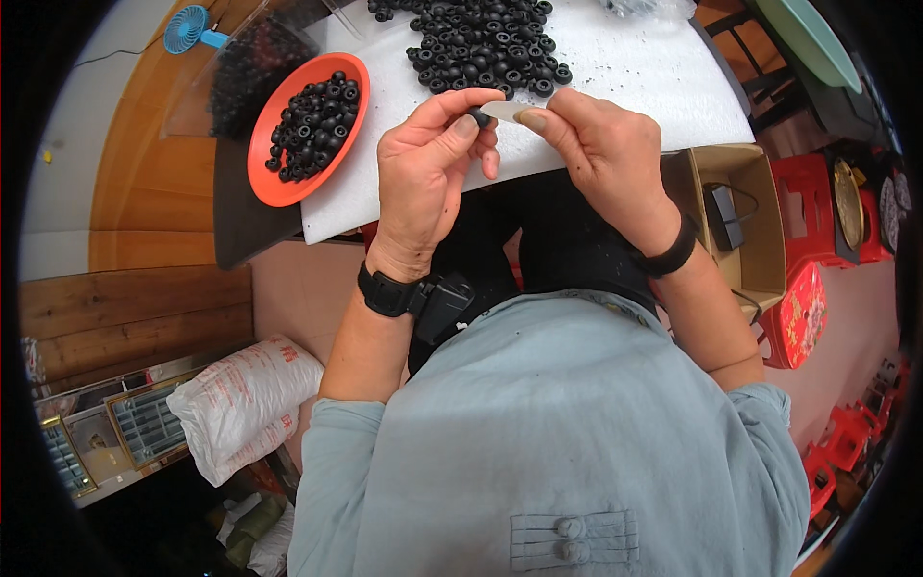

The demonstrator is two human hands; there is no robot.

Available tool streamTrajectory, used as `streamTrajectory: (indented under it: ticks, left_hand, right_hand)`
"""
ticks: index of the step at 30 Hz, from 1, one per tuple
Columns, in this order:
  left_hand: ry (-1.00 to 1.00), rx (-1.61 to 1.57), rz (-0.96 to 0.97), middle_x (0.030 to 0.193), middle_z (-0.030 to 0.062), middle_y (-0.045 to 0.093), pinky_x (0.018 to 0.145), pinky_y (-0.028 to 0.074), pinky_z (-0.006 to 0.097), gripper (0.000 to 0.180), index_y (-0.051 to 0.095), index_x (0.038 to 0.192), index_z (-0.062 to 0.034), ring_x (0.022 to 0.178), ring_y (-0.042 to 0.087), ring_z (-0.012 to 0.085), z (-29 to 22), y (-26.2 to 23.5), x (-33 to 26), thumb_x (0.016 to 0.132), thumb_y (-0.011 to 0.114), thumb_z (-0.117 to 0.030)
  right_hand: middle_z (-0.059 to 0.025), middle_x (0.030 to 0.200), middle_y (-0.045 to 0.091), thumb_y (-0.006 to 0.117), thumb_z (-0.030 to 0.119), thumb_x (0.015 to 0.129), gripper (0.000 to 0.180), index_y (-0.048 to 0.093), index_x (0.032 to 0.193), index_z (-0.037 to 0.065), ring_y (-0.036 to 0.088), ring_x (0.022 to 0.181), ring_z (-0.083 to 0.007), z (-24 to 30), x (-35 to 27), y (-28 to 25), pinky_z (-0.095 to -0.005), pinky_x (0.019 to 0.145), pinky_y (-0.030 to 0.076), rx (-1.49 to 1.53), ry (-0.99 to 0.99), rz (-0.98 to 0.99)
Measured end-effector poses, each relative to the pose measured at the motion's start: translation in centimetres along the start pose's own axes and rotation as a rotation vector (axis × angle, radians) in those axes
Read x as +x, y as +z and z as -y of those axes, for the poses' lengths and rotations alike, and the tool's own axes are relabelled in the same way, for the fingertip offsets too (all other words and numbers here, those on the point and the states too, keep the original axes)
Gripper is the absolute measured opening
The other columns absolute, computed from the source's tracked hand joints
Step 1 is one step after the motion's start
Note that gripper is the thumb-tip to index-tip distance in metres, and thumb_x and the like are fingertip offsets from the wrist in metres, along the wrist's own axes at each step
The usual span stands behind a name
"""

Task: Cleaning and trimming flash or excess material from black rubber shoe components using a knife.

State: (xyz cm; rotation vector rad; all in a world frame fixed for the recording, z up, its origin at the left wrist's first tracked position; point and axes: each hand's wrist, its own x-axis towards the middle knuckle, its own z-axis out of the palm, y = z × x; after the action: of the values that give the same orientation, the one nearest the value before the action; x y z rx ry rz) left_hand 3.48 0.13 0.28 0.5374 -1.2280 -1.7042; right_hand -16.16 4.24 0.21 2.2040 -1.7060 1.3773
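Note:
Between thumb and fingers of my left hand point(423, 163) is a small round black part point(479, 117), like a hollow rubber or plastic knob. My right hand point(611, 144) pinches a thin, pale, flat blade point(501, 111) whose tip meets the edge of that part. Both hands are over the near edge of a white foam-covered table point(663, 91). Beyond them lies a heap of similar black parts point(486, 48). An orange-red oval bowl point(261, 159) to the left holds many more of the same.
A clear plastic bin point(252, 82) of black parts and a small blue fan point(186, 30) stand at the far left. On the right are a cardboard box point(760, 226) with a black device inside and red stools point(798, 313). White sacks point(250, 399) lie at the lower left.

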Motion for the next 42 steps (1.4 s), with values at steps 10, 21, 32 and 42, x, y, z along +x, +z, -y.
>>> streamTrajectory:
  ticks: [10,21,32,42]
  left_hand:
    - [-0.01,-0.018,-0.011,0.099,0.0104,0.068,0.068,0.054,0.029,0.026,0.067,0.123,0.0068,0.078,0.061,0.0152,0.3,0.2,0.1,0.102,0.057,-0.004]
    - [-0.012,-0.012,-0.016,0.098,0.0116,0.067,0.07,0.053,0.029,0.03,0.064,0.128,0.0077,0.079,0.061,0.0168,0.0,0.6,0.0,0.102,0.055,-0.004]
    - [0.139,0.33,-0.122,0.094,0.0082,0.066,0.067,0.051,0.025,0.024,0.07,0.117,0.0053,0.073,0.06,0.0125,-3.7,0.3,-0.5,0.098,0.057,-0.001]
    - [0.626,1.53,-0.14,0.098,0.0089,0.067,0.084,0.048,0.034,0.026,0.074,0.103,-0.004,0.094,0.06,0.0246,-8.6,-4.9,2.1,0.08,0.069,0.006]
  right_hand:
    - [-0.0093,0.061,0.061,0.066,0.036,0.098,0.033,0.066,0.078,0.01,0.062,0.054,-0.0257,-0.4,-0.6,-0.5,-0.0346,0.048,0.044,0.224,0.119,-0.006]
    - [-0.0089,0.06,0.059,0.064,0.037,0.099,0.036,0.062,0.075,0.01,0.061,0.053,-0.0266,0.3,-0.3,-0.3,-0.0367,0.048,0.043,0.052,0.103,0.014]
    - [-0.005,0.063,0.053,0.065,0.026,0.1,0.025,0.071,0.089,0.005,0.047,0.057,-0.0136,0.0,-0.6,-1.9,-0.03,0.053,0.038,0.413,0.275,0.136]
    - [0.0028,0.068,0.048,0.061,0.025,0.103,0.03,0.068,0.088,0.0,0.039,0.063,-0.0057,-1.2,-1.3,-2.4,-0.0235,0.056,0.032,0.76,0.332,0.09]
